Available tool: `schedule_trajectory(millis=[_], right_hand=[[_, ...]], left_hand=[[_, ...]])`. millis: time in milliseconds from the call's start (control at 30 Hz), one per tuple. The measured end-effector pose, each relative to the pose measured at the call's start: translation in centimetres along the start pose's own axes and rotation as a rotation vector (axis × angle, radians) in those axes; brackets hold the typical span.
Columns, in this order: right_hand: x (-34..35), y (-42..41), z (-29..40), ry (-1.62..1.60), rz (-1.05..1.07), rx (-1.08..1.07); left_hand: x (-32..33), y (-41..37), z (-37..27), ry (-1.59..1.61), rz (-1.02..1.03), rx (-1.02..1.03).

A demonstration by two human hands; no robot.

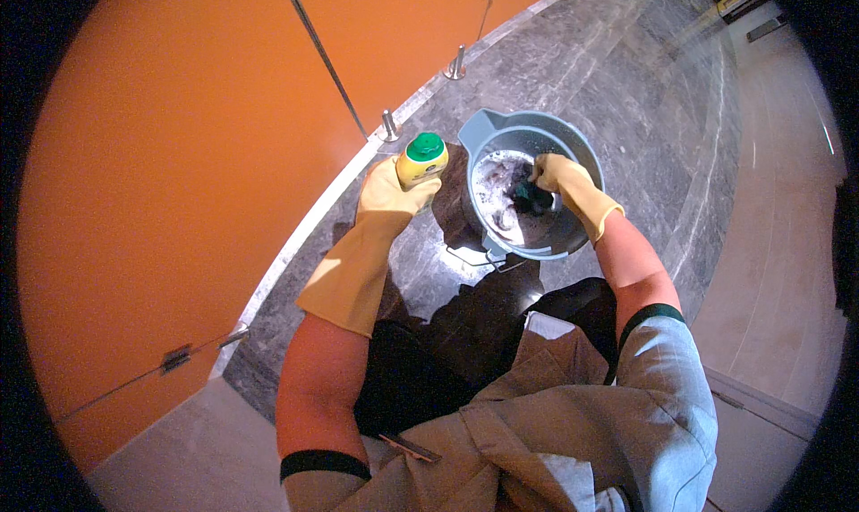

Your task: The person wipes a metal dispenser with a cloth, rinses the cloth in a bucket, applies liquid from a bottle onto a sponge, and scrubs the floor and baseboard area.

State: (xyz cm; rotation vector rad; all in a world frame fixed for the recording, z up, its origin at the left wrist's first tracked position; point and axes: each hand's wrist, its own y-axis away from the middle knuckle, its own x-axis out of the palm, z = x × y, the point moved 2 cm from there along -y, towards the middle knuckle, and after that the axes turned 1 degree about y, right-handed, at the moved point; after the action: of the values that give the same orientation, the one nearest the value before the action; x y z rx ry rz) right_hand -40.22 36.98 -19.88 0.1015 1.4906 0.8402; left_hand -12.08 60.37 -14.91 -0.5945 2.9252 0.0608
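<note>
My left hand (396, 189), in a yellow rubber glove, grips a yellow bottle (421, 170) with a green cap (426, 147). The bottle is held upright, left of a blue-grey plastic bucket (475, 131). Foamy water (500, 166) lies inside the bucket. My right hand (562, 174), gloved in the same yellow, reaches over the bucket's right side into it. Its fingers are curled at a dark green item (525, 191) in the foam, perhaps a cloth or a pad. The fingertips are partly hidden, and shadow blurs the item's outline.
Orange partition panels (194, 156) rise at the left on short metal feet (388, 126) above a pale ledge (322, 210). The bucket stands on a grey marble-look floor (624, 83). Its wire handle (493, 265) hangs on my side. Lighter flooring (765, 197) curves along the right.
</note>
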Motion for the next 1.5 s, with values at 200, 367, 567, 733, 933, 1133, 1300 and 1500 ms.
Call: schedule_trajectory(millis=[200, 367, 567, 733, 933, 1133, 1300, 1500], right_hand=[[-0.1, -1.4, -0.8, -0.841, 0.035, -0.24], [-1.2, 0.6, 1.7, -1.1, 0.115, -0.131], [-1.0, 0.1, 0.7, -1.05, 0.232, -0.285], [0.4, -0.6, -0.8, -0.8, 0.058, -0.192], [-0.1, -1.0, -0.8, -0.747, -0.169, -0.323], [4.1, -1.9, 1.0, -0.813, -0.193, -0.378], [12.4, -4.8, -13.0, -0.186, 0.234, -0.129], [2.6, -0.9, 1.3, -0.5, 0.044, -0.362]], left_hand=[[0.3, 0.0, -0.9, -0.184, 0.003, -0.023], [-0.4, 0.2, -0.2, -0.107, 0.025, -0.029], [0.0, -0.1, 0.0, -0.047, 0.061, -0.018], [0.3, -0.2, -0.1, -0.081, 0.065, 0.008], [0.2, -0.1, 0.0, -0.055, 0.046, 0.013], [-0.8, 1.1, -2.3, -0.19, -0.048, -0.074], [3.9, -0.8, -3.3, -0.052, 0.036, -0.004], [-1.1, 1.5, -2.7, -0.193, -0.01, -0.101]])
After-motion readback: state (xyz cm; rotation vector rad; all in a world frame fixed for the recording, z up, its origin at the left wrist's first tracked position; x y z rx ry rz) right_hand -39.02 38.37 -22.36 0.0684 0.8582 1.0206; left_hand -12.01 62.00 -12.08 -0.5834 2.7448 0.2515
